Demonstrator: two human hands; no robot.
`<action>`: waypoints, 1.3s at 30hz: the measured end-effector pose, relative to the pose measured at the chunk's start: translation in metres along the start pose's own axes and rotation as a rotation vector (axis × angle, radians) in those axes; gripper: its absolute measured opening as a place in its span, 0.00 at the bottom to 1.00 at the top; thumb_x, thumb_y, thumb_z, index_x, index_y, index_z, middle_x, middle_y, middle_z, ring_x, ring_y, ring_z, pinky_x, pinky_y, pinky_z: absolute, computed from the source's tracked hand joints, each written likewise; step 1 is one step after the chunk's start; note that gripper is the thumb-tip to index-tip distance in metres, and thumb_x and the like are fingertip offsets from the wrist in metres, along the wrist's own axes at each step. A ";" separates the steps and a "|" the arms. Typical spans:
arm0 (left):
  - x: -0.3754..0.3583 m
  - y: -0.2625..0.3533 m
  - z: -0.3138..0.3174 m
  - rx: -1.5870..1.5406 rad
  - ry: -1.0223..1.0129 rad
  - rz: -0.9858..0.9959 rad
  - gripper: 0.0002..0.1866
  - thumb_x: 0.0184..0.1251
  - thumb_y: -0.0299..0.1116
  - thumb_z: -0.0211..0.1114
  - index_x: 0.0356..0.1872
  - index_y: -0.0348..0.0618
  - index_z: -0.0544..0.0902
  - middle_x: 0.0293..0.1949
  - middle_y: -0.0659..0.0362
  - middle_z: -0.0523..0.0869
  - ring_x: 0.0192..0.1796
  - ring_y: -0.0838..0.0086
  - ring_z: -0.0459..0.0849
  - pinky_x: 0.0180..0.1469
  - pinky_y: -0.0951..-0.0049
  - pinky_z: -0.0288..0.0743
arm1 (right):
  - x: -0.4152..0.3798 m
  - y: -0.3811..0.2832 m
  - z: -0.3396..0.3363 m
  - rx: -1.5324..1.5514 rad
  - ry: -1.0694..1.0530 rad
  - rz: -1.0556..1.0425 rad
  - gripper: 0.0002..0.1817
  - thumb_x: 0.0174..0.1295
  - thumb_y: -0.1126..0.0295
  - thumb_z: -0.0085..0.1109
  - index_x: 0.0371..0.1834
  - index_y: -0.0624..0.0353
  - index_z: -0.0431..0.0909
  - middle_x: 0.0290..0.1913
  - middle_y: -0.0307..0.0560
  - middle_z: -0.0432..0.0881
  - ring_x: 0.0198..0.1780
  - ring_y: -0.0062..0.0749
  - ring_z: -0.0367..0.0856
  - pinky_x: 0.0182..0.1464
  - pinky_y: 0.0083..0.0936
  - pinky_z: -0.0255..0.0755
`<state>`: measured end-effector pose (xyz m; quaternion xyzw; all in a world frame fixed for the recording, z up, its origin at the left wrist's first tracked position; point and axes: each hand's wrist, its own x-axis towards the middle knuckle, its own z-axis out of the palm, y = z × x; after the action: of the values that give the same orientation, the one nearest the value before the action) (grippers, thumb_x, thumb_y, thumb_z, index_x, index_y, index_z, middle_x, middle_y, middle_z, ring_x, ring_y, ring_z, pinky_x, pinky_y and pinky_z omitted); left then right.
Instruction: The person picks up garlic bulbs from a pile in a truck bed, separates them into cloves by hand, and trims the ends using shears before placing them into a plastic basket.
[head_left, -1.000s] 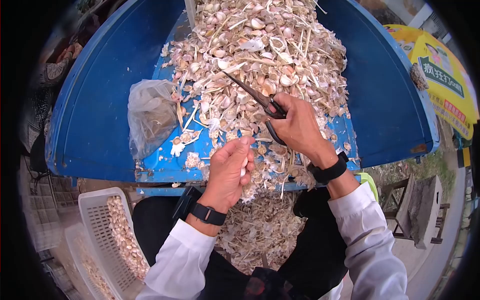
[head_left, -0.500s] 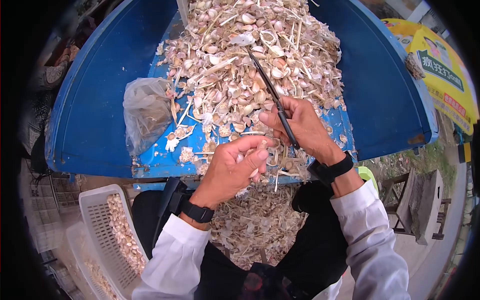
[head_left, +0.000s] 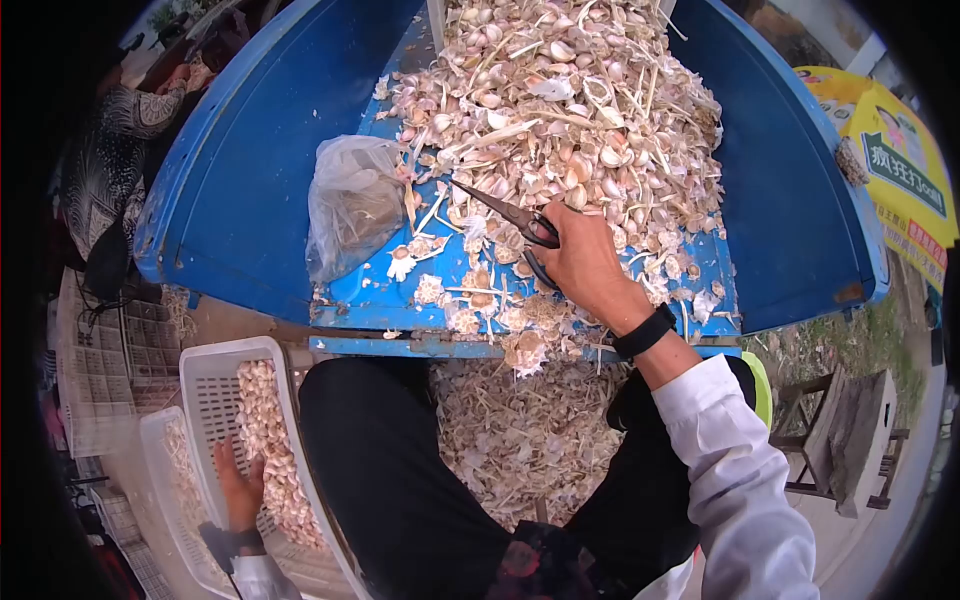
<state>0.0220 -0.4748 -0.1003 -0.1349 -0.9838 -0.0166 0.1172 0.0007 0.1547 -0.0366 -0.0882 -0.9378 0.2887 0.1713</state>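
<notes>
My right hand (head_left: 585, 262) grips a pair of black-handled scissors (head_left: 507, 211) over the blue work surface. The blades point left, at the lower edge of a big heap of garlic cloves (head_left: 580, 110) mixed with skins and dry stalks. Cut root ends (head_left: 480, 290) and scraps lie beneath and beside this hand. Down at the left, my left hand (head_left: 240, 490) is open with its fingers apart, over a white slatted crate (head_left: 210, 385). Trimmed garlic cloves (head_left: 275, 440) fill the right side of that crate.
A clear plastic bag (head_left: 355, 205) sits on the left of the blue surface (head_left: 350, 295). Garlic skins (head_left: 530, 440) are heaped between my knees. A smaller white bin (head_left: 165, 430) stands beyond the crate. A wooden stool (head_left: 845, 430) and yellow bag (head_left: 900, 160) are right; another person (head_left: 120, 150) is upper left.
My left hand has left the work surface and moved down-left to the crate; the cloves it held are no longer in it. The scissors have swung to point left. The view has shifted left.
</notes>
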 end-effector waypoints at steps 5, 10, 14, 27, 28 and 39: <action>0.074 0.157 -0.094 -1.064 0.121 -0.367 0.18 0.73 0.33 0.61 0.58 0.34 0.76 0.52 0.50 0.82 0.48 0.71 0.83 0.48 0.72 0.80 | -0.002 -0.006 0.009 -0.068 -0.027 -0.035 0.08 0.52 0.76 0.65 0.30 0.65 0.74 0.22 0.60 0.77 0.26 0.56 0.78 0.31 0.41 0.70; 0.141 0.325 -0.127 -1.453 -0.146 -0.102 0.10 0.73 0.30 0.60 0.48 0.34 0.81 0.36 0.56 0.86 0.32 0.80 0.84 0.30 0.79 0.79 | 0.001 -0.013 -0.005 0.085 -0.068 0.048 0.08 0.53 0.75 0.64 0.29 0.64 0.73 0.22 0.59 0.76 0.25 0.54 0.77 0.30 0.39 0.69; 0.185 0.393 -0.075 -1.437 -0.280 -0.075 0.12 0.74 0.32 0.59 0.49 0.33 0.81 0.34 0.57 0.85 0.29 0.81 0.82 0.27 0.80 0.78 | 0.002 -0.010 -0.001 -0.018 -0.161 0.067 0.09 0.52 0.68 0.66 0.31 0.61 0.76 0.28 0.61 0.82 0.34 0.59 0.82 0.38 0.47 0.74; 0.158 0.447 -0.017 -1.294 0.097 0.030 0.14 0.80 0.39 0.51 0.42 0.38 0.78 0.24 0.61 0.78 0.22 0.82 0.70 0.25 0.77 0.67 | -0.011 -0.040 -0.033 0.437 -0.090 -0.092 0.11 0.50 0.72 0.68 0.26 0.66 0.76 0.22 0.59 0.79 0.23 0.46 0.79 0.29 0.35 0.71; 0.156 0.446 -0.019 -1.482 -0.079 -0.088 0.14 0.80 0.40 0.52 0.42 0.40 0.78 0.23 0.63 0.76 0.21 0.83 0.68 0.23 0.79 0.65 | -0.012 -0.036 -0.033 0.463 -0.134 -0.078 0.11 0.50 0.72 0.69 0.26 0.66 0.75 0.21 0.58 0.77 0.22 0.39 0.77 0.28 0.33 0.69; 0.177 0.447 -0.048 -2.254 -0.549 -0.376 0.17 0.79 0.45 0.53 0.46 0.39 0.75 0.27 0.63 0.75 0.18 0.86 0.68 0.11 0.87 0.56 | -0.022 -0.024 -0.060 1.179 -0.404 0.275 0.13 0.57 0.71 0.73 0.33 0.62 0.75 0.26 0.40 0.82 0.25 0.20 0.81 0.26 0.17 0.75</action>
<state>-0.0128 -0.0006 -0.0116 -0.0142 -0.4099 -0.8652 -0.2886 0.0420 0.1599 0.0170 -0.0426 -0.6154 0.7866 -0.0277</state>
